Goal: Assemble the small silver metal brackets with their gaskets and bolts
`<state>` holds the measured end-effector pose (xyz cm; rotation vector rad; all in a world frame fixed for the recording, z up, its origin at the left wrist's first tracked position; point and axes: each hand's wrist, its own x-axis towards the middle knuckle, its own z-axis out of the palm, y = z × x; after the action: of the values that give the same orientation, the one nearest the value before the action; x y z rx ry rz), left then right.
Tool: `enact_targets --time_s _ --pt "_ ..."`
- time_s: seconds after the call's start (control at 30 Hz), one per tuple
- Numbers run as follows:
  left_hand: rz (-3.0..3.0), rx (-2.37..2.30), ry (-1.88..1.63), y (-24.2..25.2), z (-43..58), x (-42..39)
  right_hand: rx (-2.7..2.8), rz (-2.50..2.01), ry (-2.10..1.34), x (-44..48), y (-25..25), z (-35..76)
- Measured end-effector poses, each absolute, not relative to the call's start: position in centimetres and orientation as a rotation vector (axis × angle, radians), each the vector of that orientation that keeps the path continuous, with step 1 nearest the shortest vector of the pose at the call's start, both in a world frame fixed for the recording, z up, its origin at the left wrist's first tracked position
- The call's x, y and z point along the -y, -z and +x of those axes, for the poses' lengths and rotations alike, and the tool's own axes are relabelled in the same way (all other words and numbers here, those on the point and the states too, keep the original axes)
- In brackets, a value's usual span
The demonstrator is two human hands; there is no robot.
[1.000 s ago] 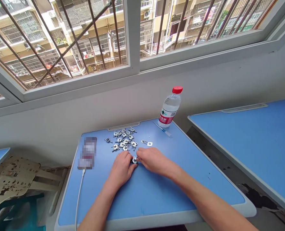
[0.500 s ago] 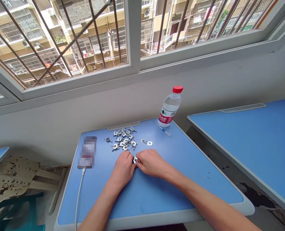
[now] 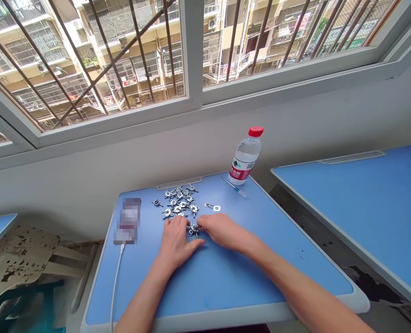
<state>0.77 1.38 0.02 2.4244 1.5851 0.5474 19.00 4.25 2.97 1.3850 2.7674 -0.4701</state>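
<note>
Between my two hands is a small silvery metal fitting [image 3: 193, 229] with a ring-like loop and thin pins sticking out. My right hand [image 3: 222, 231] pinches its right side; the fingertips are partly hidden. My left hand [image 3: 175, 239] lies just left of the fitting, its thumb spread away below it and its fingers curled toward the pile. Beyond my hands lies a loose pile of similar metal fittings [image 3: 181, 200]. A single fitting [image 3: 157, 202] sits apart on the left. To the right of the pile is a flat metal piece [image 3: 216, 208] with a hole.
A phone [image 3: 127, 221], blurred out, lies at the left of the blue desk [image 3: 240, 282] with a white cable [image 3: 115, 282]. At the back right stand a water bottle [image 3: 244, 159] and a thin screwdriver-like tool [image 3: 236, 188]. Another desk [image 3: 358, 194] is at the right.
My left thumb has swung open away from the fitting, which both hands pinched before. More of the fitting shows now, with its pins visible. The view has shifted slightly.
</note>
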Motion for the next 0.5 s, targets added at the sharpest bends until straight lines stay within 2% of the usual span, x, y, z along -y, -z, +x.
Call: enact_targets --time_s 0.23,0.5 --pt "2.456 -1.337 -0.503 -0.4 0.2 -1.5 -2.83 1.302 0.35 -4.7 -2.9 19.2" --pt "2.496 -1.344 -0.521 0.5 0.0 -1.9 -2.851 1.286 0.353 -3.8 -3.7 19.3"
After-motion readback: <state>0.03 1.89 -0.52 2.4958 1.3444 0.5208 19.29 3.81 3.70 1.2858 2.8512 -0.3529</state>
